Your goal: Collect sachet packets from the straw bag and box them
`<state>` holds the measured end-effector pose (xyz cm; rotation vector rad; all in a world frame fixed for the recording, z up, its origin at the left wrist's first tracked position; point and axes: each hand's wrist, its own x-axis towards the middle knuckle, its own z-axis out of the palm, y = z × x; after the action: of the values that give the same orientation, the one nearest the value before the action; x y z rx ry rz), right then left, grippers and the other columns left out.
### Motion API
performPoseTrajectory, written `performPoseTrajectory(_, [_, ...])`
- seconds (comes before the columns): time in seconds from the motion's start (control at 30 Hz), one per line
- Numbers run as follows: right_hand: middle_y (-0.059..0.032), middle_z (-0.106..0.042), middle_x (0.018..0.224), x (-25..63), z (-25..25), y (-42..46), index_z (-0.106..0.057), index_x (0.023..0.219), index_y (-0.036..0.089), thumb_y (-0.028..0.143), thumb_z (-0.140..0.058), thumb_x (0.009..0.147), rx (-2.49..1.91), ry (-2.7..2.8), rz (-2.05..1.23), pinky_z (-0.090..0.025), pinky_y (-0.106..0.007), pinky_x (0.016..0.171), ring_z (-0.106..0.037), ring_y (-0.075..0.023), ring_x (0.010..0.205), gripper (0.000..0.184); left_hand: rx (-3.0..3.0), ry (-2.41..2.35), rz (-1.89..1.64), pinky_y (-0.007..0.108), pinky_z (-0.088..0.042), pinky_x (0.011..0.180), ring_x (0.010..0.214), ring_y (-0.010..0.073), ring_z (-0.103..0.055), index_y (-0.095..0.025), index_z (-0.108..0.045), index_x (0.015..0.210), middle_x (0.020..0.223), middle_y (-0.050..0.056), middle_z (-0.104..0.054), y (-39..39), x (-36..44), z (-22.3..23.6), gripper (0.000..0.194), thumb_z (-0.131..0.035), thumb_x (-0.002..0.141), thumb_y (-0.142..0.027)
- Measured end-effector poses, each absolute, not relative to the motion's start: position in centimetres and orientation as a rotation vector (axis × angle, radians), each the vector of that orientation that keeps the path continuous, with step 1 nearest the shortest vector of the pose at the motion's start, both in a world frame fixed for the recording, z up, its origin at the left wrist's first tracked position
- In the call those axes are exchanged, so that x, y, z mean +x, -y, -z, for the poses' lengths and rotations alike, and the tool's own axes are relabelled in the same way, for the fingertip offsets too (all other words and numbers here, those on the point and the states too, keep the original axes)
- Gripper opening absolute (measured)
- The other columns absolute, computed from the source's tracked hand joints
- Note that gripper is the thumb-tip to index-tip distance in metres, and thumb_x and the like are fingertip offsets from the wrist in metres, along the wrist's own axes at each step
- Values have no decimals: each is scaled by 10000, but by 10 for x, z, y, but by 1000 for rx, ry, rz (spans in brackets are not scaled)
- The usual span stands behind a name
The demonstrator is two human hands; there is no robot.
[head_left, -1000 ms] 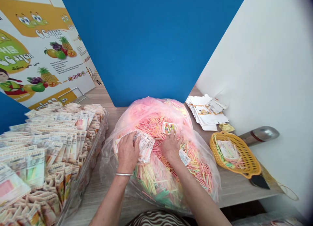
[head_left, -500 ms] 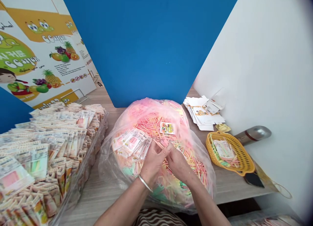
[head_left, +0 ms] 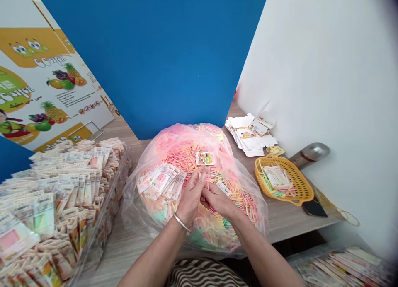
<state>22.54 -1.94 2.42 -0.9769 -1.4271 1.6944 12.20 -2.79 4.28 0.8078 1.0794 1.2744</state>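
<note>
Over a big clear plastic bag [head_left: 137,198] heaped with thin coloured sticks [head_left: 182,155], both my hands meet. My left hand [head_left: 192,196], with a bangle at the wrist, is closed around a few pink sticks [head_left: 208,176]. My right hand [head_left: 217,201] pinches the same sticks from the other side, its fingertips partly hidden. Left of my hands, a fanned pile of filled sachets [head_left: 162,180] lies on the bag. A single printed sachet [head_left: 205,158] rests on the sticks beyond my fingers, and a small white sachet [head_left: 223,188] shows beside my right hand.
A large clear-lined container of packed sachets [head_left: 62,196] fills the left side. To the right are a yellow basket [head_left: 306,191] with sticks and sachets, a metal flask [head_left: 311,153], a dark phone [head_left: 314,208] and flattened white cartons [head_left: 248,133]. A blue partition [head_left: 161,59] stands behind.
The view has swung slightly right. My hands have turned so the pink sticks stand more upright between them, and a small white sachet now shows beside my right hand.
</note>
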Motion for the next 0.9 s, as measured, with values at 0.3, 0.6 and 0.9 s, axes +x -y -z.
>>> performPoseTrajectory(0.3, [21, -418, 675, 219, -1, 14, -377, 675, 227, 417, -509, 902, -1255, 1454, -699, -378, -287, 653, -417, -162, 677, 324, 88, -806, -1287, 296, -535, 837, 804, 156, -650, -153, -647, 798, 814, 41, -668, 30, 147, -30, 349, -588, 867, -489])
performPoseTrajectory(0.6, [-17, -589, 816, 224, -5, 17, -566, 839, 208, 418, -529, 933, -1120, 1421, -913, -440, -322, 792, -547, -188, 843, 233, -57, -742, -1290, 231, -533, 761, 766, 117, -647, -139, -665, 863, 832, 45, -680, 30, 145, -44, 359, -457, 966, -414])
performPoseTrajectory(0.9, [-10, -583, 790, 219, -8, 17, -529, 821, 216, 438, -426, 983, -1062, 1302, -978, -456, -312, 811, -566, -179, 833, 294, -46, -701, -1335, 234, -537, 762, 764, 123, -651, -126, -657, 815, 791, 49, -673, 31, 143, -47, 383, -449, 974, -405])
